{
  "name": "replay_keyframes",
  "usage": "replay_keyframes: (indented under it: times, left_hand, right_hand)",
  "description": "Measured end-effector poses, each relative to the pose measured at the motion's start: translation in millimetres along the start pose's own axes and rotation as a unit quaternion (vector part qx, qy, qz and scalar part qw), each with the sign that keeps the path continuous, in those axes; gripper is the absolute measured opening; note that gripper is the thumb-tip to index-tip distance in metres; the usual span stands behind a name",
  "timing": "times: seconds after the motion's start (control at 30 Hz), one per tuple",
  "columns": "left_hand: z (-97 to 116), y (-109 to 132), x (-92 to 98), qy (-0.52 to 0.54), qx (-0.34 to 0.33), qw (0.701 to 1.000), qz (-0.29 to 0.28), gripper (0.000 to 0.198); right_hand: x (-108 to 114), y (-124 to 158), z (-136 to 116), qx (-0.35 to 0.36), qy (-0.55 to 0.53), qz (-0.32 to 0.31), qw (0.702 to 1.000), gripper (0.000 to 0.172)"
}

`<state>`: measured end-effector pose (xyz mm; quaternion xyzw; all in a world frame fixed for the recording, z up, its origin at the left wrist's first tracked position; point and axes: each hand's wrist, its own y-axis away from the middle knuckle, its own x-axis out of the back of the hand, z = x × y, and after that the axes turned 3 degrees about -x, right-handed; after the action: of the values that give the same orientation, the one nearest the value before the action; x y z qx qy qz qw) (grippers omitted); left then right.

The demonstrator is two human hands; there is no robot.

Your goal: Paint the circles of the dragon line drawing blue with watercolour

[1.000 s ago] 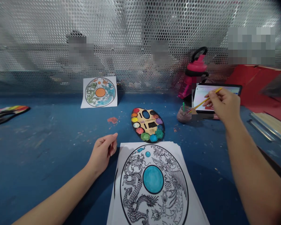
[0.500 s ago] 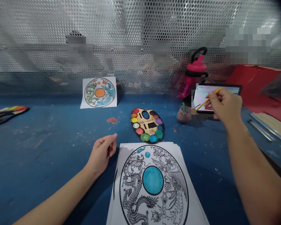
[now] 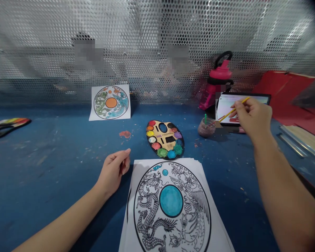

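Note:
My right hand (image 3: 253, 115) pinches a thin yellow paintbrush (image 3: 235, 108) in front of the tablet (image 3: 224, 120). The brush points down and left, its lower end close to a small jar of murky water (image 3: 207, 128) with a green stick and a reddish one in it. Loosely curled, my left hand (image 3: 115, 171) rests on the blue table, empty as far as I can see. Just right of it lies a stack of paper; the top coloring sheet (image 3: 196, 175) has a dragon and a bird around a teal-painted circle. A paint palette (image 3: 168, 140) sits beyond the sheet.
A painted sample sheet (image 3: 110, 103) leans against the perforated metal screen (image 3: 141, 31). Behind the jar stands a pink bottle (image 3: 220, 75). Red folders (image 3: 280, 91) are at the right, another palette (image 3: 9, 126) at the far left. Dried paint marks the blue table (image 3: 68, 154).
Both hands hold nearly the same pose and place. The brush remains in my right hand near the jar. The view has shifted very slightly.

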<state>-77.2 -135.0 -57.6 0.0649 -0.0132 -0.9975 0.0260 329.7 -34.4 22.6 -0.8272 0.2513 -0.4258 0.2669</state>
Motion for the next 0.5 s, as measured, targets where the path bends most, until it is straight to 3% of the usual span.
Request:
replay_keyframes:
  times: [0.2, 0.33, 0.5]
  left_hand:
    - [-0.6, -0.2, -0.2, 0.006, -0.002, 1.0, 0.002, 0.045]
    - [-0.5, -0.5, -0.9, 0.009, -0.002, 1.0, 0.0, 0.046]
    - [-0.3, 0.0, -0.2, 0.012, 0.003, 1.0, -0.001, 0.045]
  right_hand:
    - [-2.1, 1.0, 2.8, 0.007, 0.022, -0.008, 1.0, 0.021]
    - [-4.0, 0.7, 4.0, -0.023, -0.057, -0.016, 0.998, 0.023]
    - [-4.0, 0.7, 1.5, -0.036, -0.077, -0.011, 0.996, 0.023]
